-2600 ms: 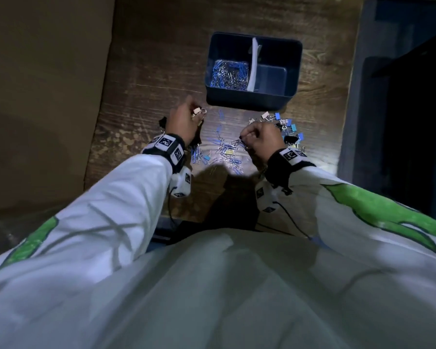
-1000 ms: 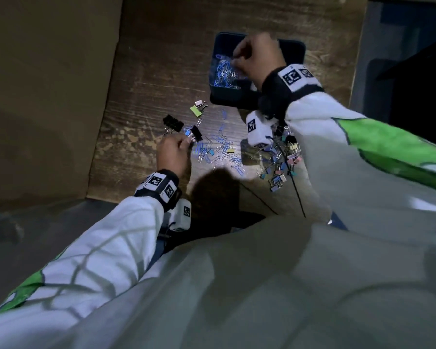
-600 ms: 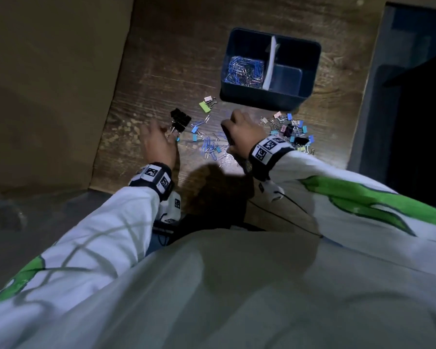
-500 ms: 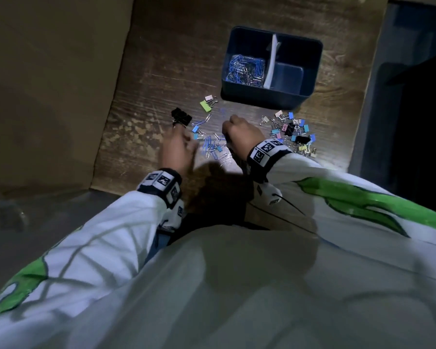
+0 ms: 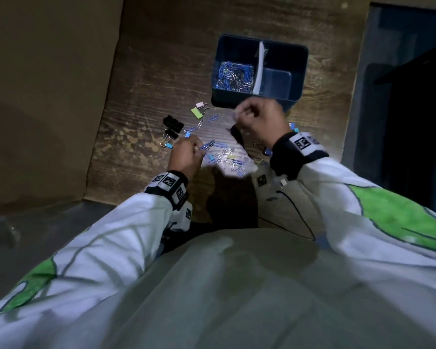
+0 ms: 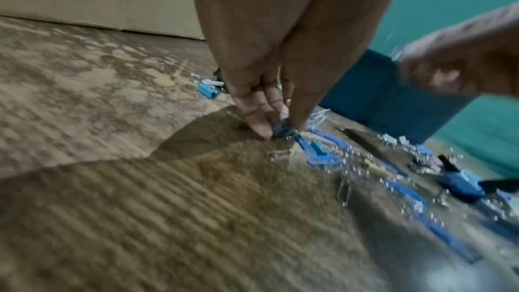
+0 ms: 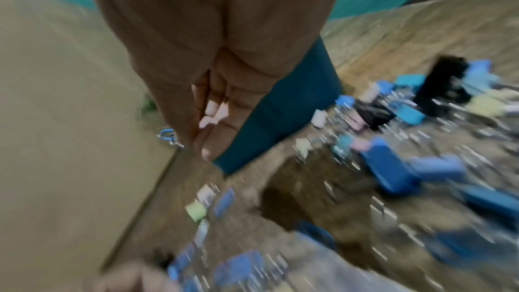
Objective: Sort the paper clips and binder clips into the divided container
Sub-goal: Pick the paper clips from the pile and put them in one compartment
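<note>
A dark blue divided container stands at the back of the wooden table. Its left compartment holds blue and silver paper clips; no clips show in the right one. More paper clips lie scattered between my hands. My left hand is low on the table and pinches a blue paper clip. My right hand is lifted just before the container's near wall, fingers curled on a few small paper clips. Black binder clips and a green one lie to the left.
A pile of coloured binder clips lies on the right, mostly hidden behind my right wrist in the head view. A tan board walls the table's left side. A dark drop borders the right. The near table edge is by my lap.
My right hand has lifted off the table and gone toward the container with clips in its fingers. My left hand has shifted right onto the scattered paper clips and pinched one.
</note>
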Tool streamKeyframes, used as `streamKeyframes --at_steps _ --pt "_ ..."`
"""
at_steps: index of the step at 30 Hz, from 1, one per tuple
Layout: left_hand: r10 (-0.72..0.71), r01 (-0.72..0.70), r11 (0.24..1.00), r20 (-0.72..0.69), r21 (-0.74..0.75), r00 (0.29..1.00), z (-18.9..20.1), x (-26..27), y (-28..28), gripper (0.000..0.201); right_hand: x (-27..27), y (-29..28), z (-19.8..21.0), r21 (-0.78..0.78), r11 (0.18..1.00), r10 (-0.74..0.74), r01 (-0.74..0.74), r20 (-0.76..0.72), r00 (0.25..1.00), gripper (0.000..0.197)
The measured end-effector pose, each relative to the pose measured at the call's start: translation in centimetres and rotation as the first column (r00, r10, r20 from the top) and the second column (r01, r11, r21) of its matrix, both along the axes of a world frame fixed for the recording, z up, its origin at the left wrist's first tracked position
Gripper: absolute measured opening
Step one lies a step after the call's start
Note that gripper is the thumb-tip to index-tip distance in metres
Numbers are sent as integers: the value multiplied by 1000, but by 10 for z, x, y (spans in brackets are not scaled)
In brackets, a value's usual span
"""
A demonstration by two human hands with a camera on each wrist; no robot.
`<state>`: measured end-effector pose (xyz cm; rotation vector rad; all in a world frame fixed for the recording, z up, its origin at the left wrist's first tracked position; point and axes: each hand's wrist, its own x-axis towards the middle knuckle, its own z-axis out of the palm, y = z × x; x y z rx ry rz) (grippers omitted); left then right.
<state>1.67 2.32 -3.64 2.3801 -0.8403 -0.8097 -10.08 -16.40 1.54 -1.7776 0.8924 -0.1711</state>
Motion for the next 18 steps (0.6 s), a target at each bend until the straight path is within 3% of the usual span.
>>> streamKeyframes --at_steps 2,4,6,9,12,13,15,18 --pt "37 -38 999 -35 -37 999 7 2 2 8 16 -21 24 -30 992 -116 121 128 985 17" --pt "68 -73 995 -72 -64 995 22 3 -2 9 38 -44 41 -157 973 -146 169 153 977 12" --pt "71 -81 989 -82 -126 994 44 2 -14 9 57 -61 52 -296 953 -54 56 17 998 7" --pt "51 -69 964 -77 -255 996 75 13 -51 7 61 -69 50 -426 894 58 -142 -204 977 19" --pt "81 -99 940 -67 -326 994 94 31 -100 11 35 -48 43 -546 836 5 -50 -82 997 13" --pt "95 -106 937 -50 -332 994 97 36 -114 11 25 -36 35 -545 838 13 -43 -59 998 9" --pt "86 -92 949 -33 -302 996 99 42 -133 15 7 -7 16 -479 859 115 -183 -166 979 6" --pt "62 -45 962 59 -269 996 97 44 -134 27 -13 31 -16 -305 811 353 -499 -424 834 22"
